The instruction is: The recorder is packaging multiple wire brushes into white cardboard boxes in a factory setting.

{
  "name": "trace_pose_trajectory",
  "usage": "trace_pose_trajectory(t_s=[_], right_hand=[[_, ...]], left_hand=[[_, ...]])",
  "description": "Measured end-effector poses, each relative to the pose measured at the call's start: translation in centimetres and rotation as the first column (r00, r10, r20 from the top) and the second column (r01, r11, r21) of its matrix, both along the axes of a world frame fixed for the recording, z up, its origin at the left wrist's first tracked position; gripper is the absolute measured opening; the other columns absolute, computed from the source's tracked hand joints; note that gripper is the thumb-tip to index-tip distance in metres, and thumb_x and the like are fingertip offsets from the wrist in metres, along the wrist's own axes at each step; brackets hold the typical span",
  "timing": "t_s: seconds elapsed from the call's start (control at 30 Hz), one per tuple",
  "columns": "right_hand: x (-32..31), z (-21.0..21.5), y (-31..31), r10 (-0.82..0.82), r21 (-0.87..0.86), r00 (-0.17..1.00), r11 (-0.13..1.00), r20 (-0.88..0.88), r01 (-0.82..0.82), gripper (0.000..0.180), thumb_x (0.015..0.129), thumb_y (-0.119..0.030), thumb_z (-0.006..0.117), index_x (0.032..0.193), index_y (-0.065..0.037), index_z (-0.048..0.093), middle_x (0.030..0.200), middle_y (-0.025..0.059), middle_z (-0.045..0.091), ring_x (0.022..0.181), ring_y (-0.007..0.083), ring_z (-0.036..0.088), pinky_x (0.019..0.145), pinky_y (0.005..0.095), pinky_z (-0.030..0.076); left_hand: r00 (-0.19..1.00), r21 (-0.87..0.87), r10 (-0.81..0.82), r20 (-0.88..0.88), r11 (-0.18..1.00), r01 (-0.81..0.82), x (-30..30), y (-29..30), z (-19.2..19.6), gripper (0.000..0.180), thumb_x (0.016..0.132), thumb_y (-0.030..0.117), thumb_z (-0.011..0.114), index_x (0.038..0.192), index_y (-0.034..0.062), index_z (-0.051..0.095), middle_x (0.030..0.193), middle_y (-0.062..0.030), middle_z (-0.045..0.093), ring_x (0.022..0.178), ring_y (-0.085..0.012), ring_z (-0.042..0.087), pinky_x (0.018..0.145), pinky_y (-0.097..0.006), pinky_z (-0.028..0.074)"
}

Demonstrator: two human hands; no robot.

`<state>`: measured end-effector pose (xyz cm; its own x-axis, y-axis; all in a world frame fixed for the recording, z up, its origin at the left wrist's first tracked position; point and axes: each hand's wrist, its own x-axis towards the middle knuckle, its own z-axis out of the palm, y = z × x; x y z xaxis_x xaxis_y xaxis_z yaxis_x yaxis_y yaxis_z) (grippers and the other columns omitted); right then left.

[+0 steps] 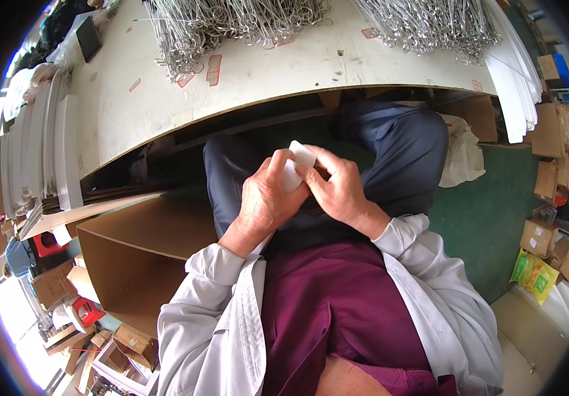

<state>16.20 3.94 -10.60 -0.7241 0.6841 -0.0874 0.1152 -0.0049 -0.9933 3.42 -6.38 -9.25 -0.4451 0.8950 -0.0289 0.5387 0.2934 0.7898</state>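
Above my lap, just off the table's front edge, both hands come together around a small white object (pixel 302 154) with flat faces and rounded corners. Its kind I cannot make out, since fingers cover much of it; it may be one folded piece or two pieces. My left hand (pixel 272 191) is closed on its left and lower side. From the right, my right hand (pixel 340 188) grips it with thumb and fingers. On the table (pixel 258 76) beyond lie thick bundles of metal wire rods with looped ends (pixel 251 23), with another such bundle (pixel 429 26) at the right.
White strips (pixel 40 145) stand stacked at the table's left end, and more white strips (pixel 512 86) hang over its right end. An open cardboard box (pixel 146 247) is beside my left leg. A whitish sack (pixel 461 152) lies by my right knee. Cartons (pixel 538 237) line the right side.
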Motion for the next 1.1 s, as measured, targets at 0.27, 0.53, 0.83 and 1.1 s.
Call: trace_pose_trajectory(t_s=[0.27,0.53,0.83,1.1], right_hand=[[0.0,0.6,0.1,0.025,0.379,0.997,0.924,0.069,-0.049,0.022,0.100,-0.015,0.066,0.107,0.005,0.073,0.087,0.0160,0.075,0.073,0.0213,0.069,0.065,0.0328,0.055],[-0.8,-0.8,-0.9,-0.043,0.074,0.999,0.996,0.019,0.041,0.021,0.099,-0.015,0.071,0.107,0.004,0.072,0.089,0.0085,0.076,0.081,0.0081,0.068,0.072,0.0250,0.056],[-0.2,-0.8,0.2,-0.037,-0.254,0.997,0.966,0.063,0.052,0.016,0.097,-0.012,0.071,0.096,0.004,0.070,0.078,0.0070,0.073,0.064,0.0076,0.066,0.055,0.0252,0.053],[-0.2,-1.6,0.1,-0.041,-0.365,0.999,0.930,0.017,0.044,0.017,0.097,-0.011,0.070,0.090,0.004,0.068,0.067,0.0048,0.067,0.047,0.0057,0.055,0.040,0.0233,0.043]], left_hand=[[0.995,-0.056,0.092,0.031,0.994,-0.090,0.8,-0.4,-0.5,0.072,0.081,0.025,0.082,0.135,0.0036,0.039,0.101,-0.0256,0.071,0.085,-0.0428,0.073,0.070,-0.048,0.060],[0.990,-0.020,0.106,-0.094,0.994,-0.108,1.2,-0.7,-1.7,0.066,0.080,0.026,0.083,0.129,0.0007,0.047,0.102,-0.0264,0.071,0.086,-0.0429,0.073,0.072,-0.048,0.061],[0.979,0.037,0.099,-0.179,0.995,-0.093,1.6,-0.8,-1.8,0.046,0.080,0.024,0.080,0.112,-0.0012,0.058,0.097,-0.0220,0.071,0.084,-0.0417,0.072,0.071,-0.048,0.060],[0.984,0.022,0.112,-0.136,0.994,-0.110,1.8,-1.5,-2.1,0.049,0.077,0.018,0.083,0.115,-0.0025,0.061,0.102,-0.0234,0.071,0.092,-0.0405,0.072,0.077,-0.044,0.060]])
